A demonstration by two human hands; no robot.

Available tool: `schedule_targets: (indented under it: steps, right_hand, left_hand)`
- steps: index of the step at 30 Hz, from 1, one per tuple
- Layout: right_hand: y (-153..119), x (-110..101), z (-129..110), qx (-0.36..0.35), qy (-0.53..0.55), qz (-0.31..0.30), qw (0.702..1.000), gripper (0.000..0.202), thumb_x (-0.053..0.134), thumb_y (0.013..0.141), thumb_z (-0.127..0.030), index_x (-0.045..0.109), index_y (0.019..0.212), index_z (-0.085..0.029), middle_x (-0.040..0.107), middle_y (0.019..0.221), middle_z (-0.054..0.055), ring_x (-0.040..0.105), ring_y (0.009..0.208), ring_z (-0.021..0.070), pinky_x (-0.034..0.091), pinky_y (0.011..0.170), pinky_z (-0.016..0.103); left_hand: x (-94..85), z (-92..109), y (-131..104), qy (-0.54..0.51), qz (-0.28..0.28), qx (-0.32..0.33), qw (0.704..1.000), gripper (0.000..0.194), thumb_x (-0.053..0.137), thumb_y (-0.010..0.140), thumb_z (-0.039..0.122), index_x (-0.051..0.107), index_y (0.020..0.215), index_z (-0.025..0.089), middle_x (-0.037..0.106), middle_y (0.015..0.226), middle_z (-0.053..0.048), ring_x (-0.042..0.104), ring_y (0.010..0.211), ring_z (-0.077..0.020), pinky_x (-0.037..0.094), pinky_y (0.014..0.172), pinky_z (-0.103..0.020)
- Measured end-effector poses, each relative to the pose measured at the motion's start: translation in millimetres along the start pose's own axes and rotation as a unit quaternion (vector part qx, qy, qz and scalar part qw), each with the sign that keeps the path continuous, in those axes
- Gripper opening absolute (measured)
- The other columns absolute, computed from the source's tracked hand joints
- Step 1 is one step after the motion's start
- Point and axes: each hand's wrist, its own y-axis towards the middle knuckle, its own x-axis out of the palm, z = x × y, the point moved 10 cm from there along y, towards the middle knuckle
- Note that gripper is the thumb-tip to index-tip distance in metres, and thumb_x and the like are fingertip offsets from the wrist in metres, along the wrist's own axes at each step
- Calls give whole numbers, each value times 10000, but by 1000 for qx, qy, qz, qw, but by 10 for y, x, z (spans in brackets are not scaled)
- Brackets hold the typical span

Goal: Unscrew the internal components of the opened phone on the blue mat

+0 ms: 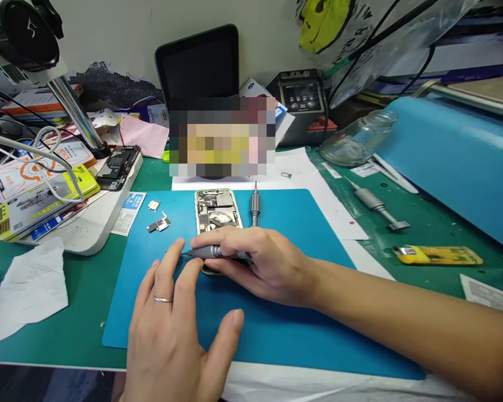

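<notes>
My right hand (255,257) is closed around a grey precision screwdriver (207,252), held nearly flat with its tip toward the left. Beneath the hand lies an opened smartphone (218,209), its inner parts bare and its lower half mostly covered. My left hand (176,312), with a ring on one finger, has its fingers apart and holds nothing; its fingertips are close to the screwdriver's tip. A second screwdriver (255,204) lies just right of the phone. Small metal phone parts, a bracket (159,223) and a plate (153,205), rest on the blue mat (276,335).
At left, a white stand (96,231) carries boxes and another opened phone (119,164). A crumpled tissue (29,287) lies nearby. On the right are a glass jar (356,137), a third screwdriver (375,204) and a yellow lighter-like object (438,255). White paper (331,212) extends from under the mat.
</notes>
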Motion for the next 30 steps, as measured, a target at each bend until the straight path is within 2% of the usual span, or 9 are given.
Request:
schedule_targets:
  steps: [4, 17, 22, 30]
  right_hand:
    - [1, -19, 6, 5, -3, 8, 1000, 273, 582, 985, -127, 439, 1203, -205, 770, 1018, 92, 788, 986, 181, 657, 800, 263]
    - [-4, -30, 21, 13, 5, 15, 1000, 256, 582, 977, -122, 438, 1167, -216, 769, 1088, 109, 784, 997, 172, 651, 800, 261]
    - [-8, -31, 27, 12, 6, 15, 1000, 258, 572, 984, -130, 428, 1177, -223, 763, 1114, 109, 781, 1009, 169, 651, 800, 261]
    - [11, -63, 4, 12, 8, 23, 1000, 269, 592, 984, -146, 446, 1201, -208, 764, 1051, 95, 784, 952, 151, 654, 774, 239]
  left_hand:
    - [2, -7, 3, 6, 1, 0, 1000, 471, 554, 992, 416, 471, 1384, 168, 511, 1511, -173, 509, 1396, -306, 506, 1091, -477]
    - [19, -28, -8, 16, -2, 2, 1000, 490, 563, 987, 429, 467, 1396, 177, 498, 1522, -172, 531, 1360, -319, 502, 1093, -502]
    - [23, -19, -18, 11, -4, 9, 1000, 499, 567, 985, 425, 465, 1405, 176, 483, 1533, -165, 490, 1394, -311, 471, 1124, -488]
    - [-26, -4, 2, -17, 9, -1, 1000, 464, 570, 985, 386, 472, 1384, 171, 525, 1446, -154, 514, 1329, -297, 466, 1122, -474]
